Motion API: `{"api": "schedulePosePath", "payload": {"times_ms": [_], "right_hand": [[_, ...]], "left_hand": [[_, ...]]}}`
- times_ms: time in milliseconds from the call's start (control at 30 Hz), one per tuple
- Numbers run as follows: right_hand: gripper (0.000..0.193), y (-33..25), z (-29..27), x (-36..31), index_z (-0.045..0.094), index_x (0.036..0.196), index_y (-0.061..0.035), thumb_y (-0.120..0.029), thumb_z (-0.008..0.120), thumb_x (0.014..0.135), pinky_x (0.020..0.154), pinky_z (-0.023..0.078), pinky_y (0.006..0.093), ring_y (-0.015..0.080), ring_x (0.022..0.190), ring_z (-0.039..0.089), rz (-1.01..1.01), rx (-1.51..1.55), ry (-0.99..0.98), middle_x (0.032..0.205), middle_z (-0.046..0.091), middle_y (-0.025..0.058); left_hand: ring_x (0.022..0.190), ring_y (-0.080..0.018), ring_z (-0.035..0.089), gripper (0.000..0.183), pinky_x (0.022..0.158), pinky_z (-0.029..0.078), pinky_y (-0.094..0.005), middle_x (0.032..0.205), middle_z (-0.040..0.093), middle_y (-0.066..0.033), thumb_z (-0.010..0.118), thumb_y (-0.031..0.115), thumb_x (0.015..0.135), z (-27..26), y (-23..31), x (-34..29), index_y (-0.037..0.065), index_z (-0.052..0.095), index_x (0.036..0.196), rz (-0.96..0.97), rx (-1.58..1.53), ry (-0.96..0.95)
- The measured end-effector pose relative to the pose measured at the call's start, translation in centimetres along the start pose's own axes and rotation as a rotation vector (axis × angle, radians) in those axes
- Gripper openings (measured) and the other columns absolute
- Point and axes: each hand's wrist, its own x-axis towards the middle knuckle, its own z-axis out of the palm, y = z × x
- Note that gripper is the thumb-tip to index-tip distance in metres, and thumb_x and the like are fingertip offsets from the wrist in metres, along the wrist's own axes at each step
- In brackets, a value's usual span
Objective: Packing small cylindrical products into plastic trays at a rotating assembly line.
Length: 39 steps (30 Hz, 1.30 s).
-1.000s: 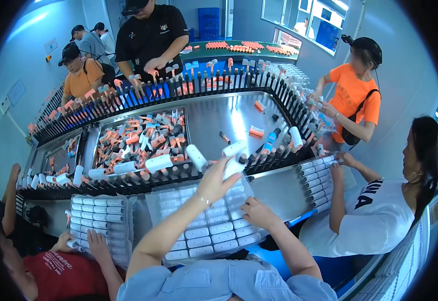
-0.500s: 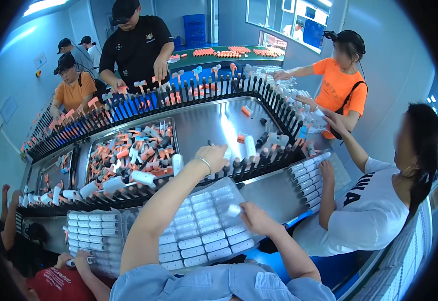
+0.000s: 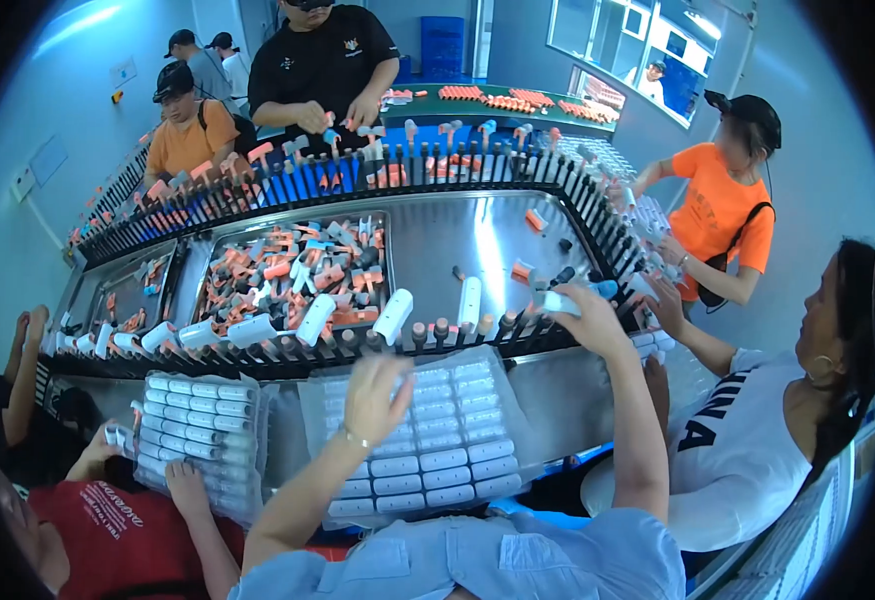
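Observation:
My left hand (image 3: 375, 398), smeared by motion, hovers over the far part of a clear plastic tray (image 3: 309, 425); its thumb stands apart from the fingers and nothing shows in it. Rows of white oblong casings (image 3: 449, 495) fill the tray, several of them on its near side. At the right end of the black peg rack (image 3: 337, 350), my right hand (image 3: 592, 318) grips a white casing (image 3: 557, 303) at the pegs. My fingers partly hide that casing. Other white casings (image 3: 394, 315) sit tilted on pegs along the near rack.
Beyond the near pegs lies a metal tray (image 3: 437, 225) with a heap of orange, white and grey pieces (image 3: 292, 270). Co-workers stand around the rack, a person in a white shirt (image 3: 747, 440) close on my right and one in red (image 3: 107, 530) on my left.
My left hand has drawn back from the rack to above the tray. My right hand has carried a white casing from the tray up to the pegs. The view has swung left.

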Motion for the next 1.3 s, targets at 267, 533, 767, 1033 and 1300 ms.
{"api": "schedulePosePath", "payload": {"times_ms": [267,533,767,1033,1300], "right_hand": [[0.043,-7.7,2.3,2.7,0.05,0.115,-0.0035,-0.016,0.065,0.077,0.086,0.042,0.0385,0.0336,0.106,0.052,-0.186,0.054,-0.053,0.11,0.056,0.0177],[0.035,-11.9,9.9,6.1,0.049,0.101,0.008,-0.02,0.058,0.081,0.067,0.048,0.0448,0.0405,0.073,0.061,0.152,0.062,-0.044,0.076,0.061,0.0265],[0.037,-14.5,11.3,7.5,0.048,0.1,0.0096,-0.021,0.058,0.082,0.066,0.048,0.0409,0.0357,0.075,0.063,0.146,0.286,-0.035,0.078,0.06,0.0242],[0.037,-14.8,5.1,5.1,0.047,0.114,0.0012,-0.017,0.058,0.083,0.071,0.047,0.0381,0.038,0.085,0.061,0.232,0.155,0.047,0.091,0.061,0.0253],[0.04,-18.1,9.4,6.0,0.046,0.116,-0.002,-0.015,0.06,0.08,0.067,0.047,0.0435,0.0405,0.078,0.06,0.034,0.122,-0.061,0.086,0.061,0.024]], "left_hand": [[0.082,-0.0266,0.054,0.018,0.071,0.045,-0.036,0.085,0.055,-0.0084,0.065,0.018,0.075,-0.5,2.9,-10.5,0.008,0.06,0.089,-0.127,-0.038,-0.473],[0.093,-0.0256,0.05,0.023,0.078,0.043,-0.0374,0.092,0.052,-0.0075,0.065,0.024,0.073,0.7,3.1,-11.5,0.008,0.06,0.089,-0.227,0.156,-0.66],[0.093,-0.0252,0.049,0.024,0.079,0.042,-0.0369,0.093,0.052,-0.0064,0.066,0.024,0.073,0.7,2.9,-11.6,0.01,0.06,0.091,-0.261,0.121,-0.664],[0.093,-0.0243,0.048,0.023,0.08,0.04,-0.0376,0.094,0.051,-0.0058,0.066,0.024,0.073,0.4,3.0,-11.5,0.01,0.06,0.091,-0.305,0.081,-0.632],[0.095,-0.0246,0.048,0.019,0.081,0.04,-0.0378,0.093,0.05,-0.0064,0.065,0.023,0.073,0.9,2.7,-11.9,0.01,0.059,0.086,-0.286,0.095,-0.665]]}}
